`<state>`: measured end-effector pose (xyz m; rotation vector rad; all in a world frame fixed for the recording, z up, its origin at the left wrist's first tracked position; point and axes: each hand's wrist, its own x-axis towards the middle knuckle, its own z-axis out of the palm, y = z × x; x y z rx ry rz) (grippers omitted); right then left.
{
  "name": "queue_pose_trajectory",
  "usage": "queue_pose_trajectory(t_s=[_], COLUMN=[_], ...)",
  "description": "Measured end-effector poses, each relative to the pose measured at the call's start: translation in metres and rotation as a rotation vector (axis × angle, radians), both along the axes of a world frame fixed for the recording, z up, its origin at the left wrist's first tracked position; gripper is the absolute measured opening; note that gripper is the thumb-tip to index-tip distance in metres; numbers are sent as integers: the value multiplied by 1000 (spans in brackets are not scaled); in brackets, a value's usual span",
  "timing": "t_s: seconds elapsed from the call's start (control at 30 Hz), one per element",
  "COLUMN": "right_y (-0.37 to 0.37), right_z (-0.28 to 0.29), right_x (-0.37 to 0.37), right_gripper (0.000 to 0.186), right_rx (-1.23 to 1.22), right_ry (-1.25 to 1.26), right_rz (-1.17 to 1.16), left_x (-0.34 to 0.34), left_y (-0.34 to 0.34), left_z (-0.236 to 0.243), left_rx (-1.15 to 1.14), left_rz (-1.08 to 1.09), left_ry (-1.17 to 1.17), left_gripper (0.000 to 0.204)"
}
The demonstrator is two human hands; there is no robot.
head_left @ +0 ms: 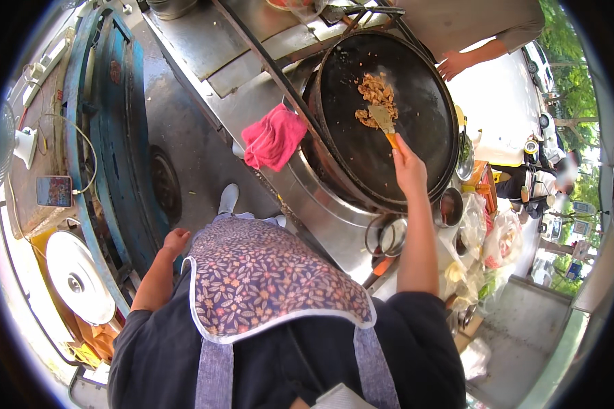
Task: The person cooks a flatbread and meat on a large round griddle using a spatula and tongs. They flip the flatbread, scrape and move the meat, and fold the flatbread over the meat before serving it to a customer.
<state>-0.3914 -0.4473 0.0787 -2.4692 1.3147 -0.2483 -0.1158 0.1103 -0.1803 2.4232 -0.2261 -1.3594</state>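
My right hand (409, 168) is closed round the orange handle of a spatula (382, 120). Its flat metal blade touches a small heap of browned meat pieces (376, 91) on a large round black griddle (348, 146). A few crumbs lie scattered around the heap. Low at my side, my left hand (177, 241) hangs with its fingers loosely curled, nothing visible in them, away from the griddle. A pink cloth (275, 138) drapes over the metal bar to the left of the griddle.
Another person's hand (455, 65) reaches toward the griddle's far right rim. Bowls (449, 207) and plastic bags (503, 238) crowd the right side. At left stand a blue metal cart (109, 136), a phone (54, 191) on a cable and a round white lid (80, 277).
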Motion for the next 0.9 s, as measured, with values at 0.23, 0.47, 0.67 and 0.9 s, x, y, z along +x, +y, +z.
queue_pose_trajectory(t_s=[0.23, 0.47, 0.67, 0.9], right_y=[19, -12, 5, -40], right_z=[-36, 11, -30, -1], right_x=[49, 30, 70, 52], right_gripper=[43, 40, 44, 42], right_rx=[-59, 67, 5, 184], right_ry=[431, 68, 379, 194], right_rz=[-86, -61, -112, -46], left_x=[6, 16, 11, -3], left_y=[-18, -58, -30, -7], left_z=[-3, -26, -38, -35], left_rx=[-14, -342, -91, -43], left_rz=[-72, 44, -65, 19], left_ry=[-4, 31, 9, 17], left_gripper=[30, 33, 34, 34])
